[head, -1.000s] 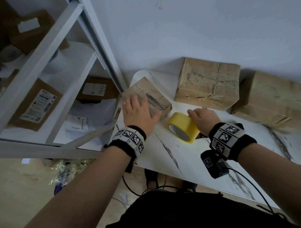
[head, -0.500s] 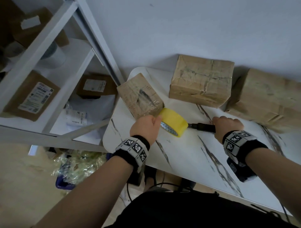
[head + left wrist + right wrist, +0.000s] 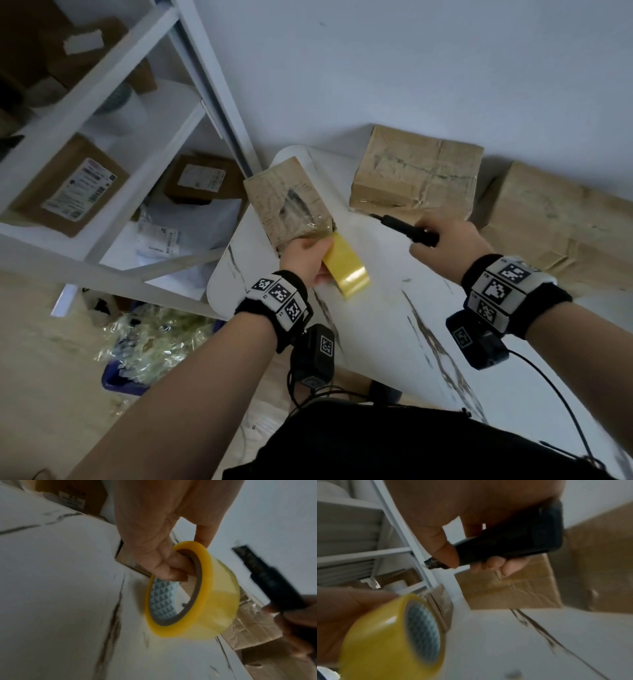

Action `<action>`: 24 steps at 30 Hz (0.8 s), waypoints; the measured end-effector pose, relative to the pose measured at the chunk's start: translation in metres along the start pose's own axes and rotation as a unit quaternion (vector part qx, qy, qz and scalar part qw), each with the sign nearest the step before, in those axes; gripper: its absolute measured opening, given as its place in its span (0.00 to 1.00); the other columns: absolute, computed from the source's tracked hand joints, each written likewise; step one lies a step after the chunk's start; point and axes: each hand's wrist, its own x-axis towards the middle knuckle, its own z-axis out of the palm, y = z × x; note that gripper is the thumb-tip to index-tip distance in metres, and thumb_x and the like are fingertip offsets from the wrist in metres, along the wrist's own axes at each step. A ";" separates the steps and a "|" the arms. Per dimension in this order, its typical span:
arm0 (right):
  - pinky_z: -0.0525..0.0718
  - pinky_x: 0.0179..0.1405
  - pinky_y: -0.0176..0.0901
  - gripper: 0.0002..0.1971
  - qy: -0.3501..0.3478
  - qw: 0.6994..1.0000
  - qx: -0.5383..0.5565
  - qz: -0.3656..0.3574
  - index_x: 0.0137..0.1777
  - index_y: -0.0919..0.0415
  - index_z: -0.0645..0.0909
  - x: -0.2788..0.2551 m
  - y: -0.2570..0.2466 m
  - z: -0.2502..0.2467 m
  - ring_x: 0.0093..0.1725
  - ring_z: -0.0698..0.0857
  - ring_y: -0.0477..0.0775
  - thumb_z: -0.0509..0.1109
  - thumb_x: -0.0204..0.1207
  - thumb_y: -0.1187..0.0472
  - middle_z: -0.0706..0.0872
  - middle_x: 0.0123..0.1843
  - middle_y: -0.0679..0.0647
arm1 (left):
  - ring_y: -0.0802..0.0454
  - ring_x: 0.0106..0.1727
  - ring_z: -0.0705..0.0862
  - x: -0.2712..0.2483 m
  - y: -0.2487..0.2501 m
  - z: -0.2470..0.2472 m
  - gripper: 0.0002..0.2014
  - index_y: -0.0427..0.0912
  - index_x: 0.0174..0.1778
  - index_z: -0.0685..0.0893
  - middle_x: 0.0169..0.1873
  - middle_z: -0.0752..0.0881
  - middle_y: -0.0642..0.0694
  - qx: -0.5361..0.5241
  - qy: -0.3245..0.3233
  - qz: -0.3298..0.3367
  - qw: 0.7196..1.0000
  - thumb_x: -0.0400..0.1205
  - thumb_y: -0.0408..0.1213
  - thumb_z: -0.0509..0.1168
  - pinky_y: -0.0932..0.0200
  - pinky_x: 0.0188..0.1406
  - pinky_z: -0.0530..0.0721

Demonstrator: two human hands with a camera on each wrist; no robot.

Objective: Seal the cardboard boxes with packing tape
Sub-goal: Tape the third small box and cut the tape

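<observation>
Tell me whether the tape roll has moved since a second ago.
Yes. The yellow tape roll, then right of the small box, now hangs in the left hand at that box's near end, toward the table edge.

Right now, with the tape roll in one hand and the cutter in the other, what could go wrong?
1. The black cutter in the right hand points toward the left hand gripping the tape roll; a slip could nick fingers.
2. The small box sits at the table corner, unheld; pulling tape might drag it off.
</observation>
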 end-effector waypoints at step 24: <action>0.71 0.22 0.40 0.10 -0.105 0.889 -0.415 -0.163 0.59 0.55 0.79 0.006 -0.109 0.028 0.34 0.76 0.52 0.58 0.84 0.58 0.78 0.43 0.52 | 0.40 0.54 0.86 0.001 -0.023 -0.039 0.25 0.38 0.55 0.86 0.51 0.87 0.37 0.028 0.032 0.005 0.999 0.67 0.49 0.71 0.45 0.52 0.87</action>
